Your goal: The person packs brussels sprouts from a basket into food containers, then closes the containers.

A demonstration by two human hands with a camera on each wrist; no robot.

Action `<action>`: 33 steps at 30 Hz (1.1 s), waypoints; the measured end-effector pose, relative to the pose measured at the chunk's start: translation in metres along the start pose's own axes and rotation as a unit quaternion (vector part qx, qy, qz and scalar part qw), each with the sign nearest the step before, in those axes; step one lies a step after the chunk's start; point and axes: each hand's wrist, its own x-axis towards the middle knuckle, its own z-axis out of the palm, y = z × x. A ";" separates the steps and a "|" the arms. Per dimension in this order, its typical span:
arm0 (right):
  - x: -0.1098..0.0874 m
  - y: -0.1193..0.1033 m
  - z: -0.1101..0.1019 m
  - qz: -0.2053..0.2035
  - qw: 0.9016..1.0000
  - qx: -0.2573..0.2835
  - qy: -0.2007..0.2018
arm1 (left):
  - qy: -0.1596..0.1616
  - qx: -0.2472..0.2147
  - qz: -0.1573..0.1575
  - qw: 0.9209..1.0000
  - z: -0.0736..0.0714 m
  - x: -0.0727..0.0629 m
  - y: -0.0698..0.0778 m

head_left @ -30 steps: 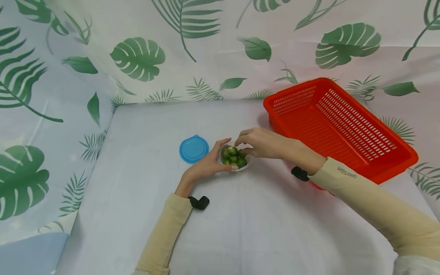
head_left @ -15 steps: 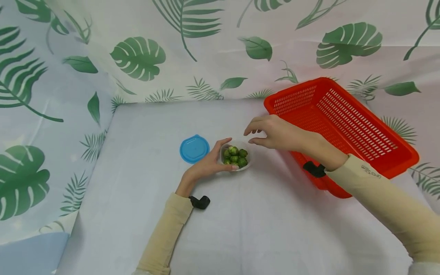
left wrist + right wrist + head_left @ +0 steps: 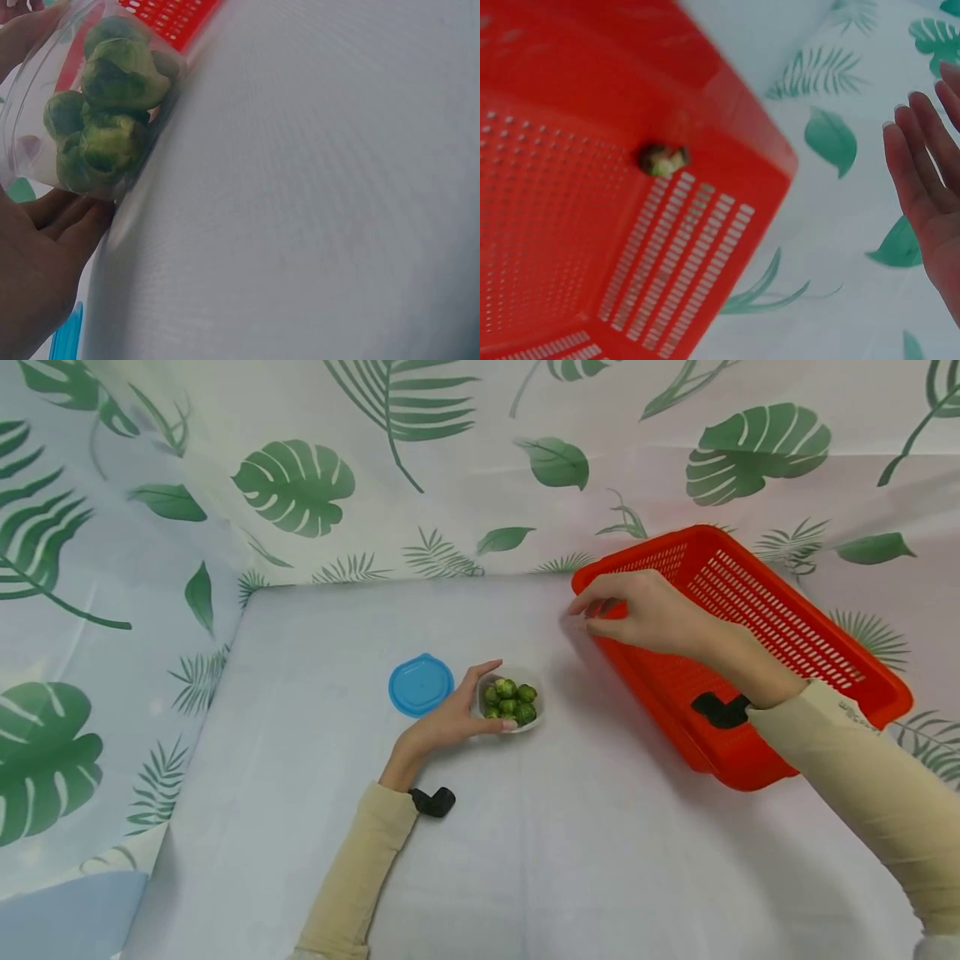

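My left hand (image 3: 442, 714) holds a small clear plastic container (image 3: 543, 702) on the table, thumb at the near side and fingers round the far side. Several green Brussels sprouts (image 3: 507, 690) lie inside it; the left wrist view shows them through the wall (image 3: 120, 82). A blue lid (image 3: 421, 685) lies left of the container. Over the left edge of the red basket (image 3: 780, 602) is my right hand (image 3: 652, 614). In the right wrist view its fingers (image 3: 922, 142) are extended and nothing shows in them. A blurred sprout (image 3: 662, 160) appears inside the basket, near a wall.
The red basket has slotted sides and stands at an angle on the right, near the back wall. A white cloth covers the table (image 3: 480, 860). Leaf-patterned sheets (image 3: 420, 460) hang behind and at the left.
My right hand has lifted from the container and moved right and back to the basket's left edge. The left hand, container and lid have stayed in place.
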 end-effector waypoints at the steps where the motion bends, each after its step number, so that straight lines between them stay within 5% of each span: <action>1: 0.000 0.002 -0.002 0.004 1.000 0.001 0.002 | 0.001 0.001 0.000 1.000 0.000 0.000 0.000; 18: -0.002 0.055 -0.007 0.134 0.991 0.015 0.016 | -0.003 0.005 -0.004 1.000 -0.002 -0.001 0.000; 33: 0.009 0.089 0.013 0.176 0.983 0.041 -0.021 | -0.004 0.000 -0.001 1.000 -0.003 -0.001 0.000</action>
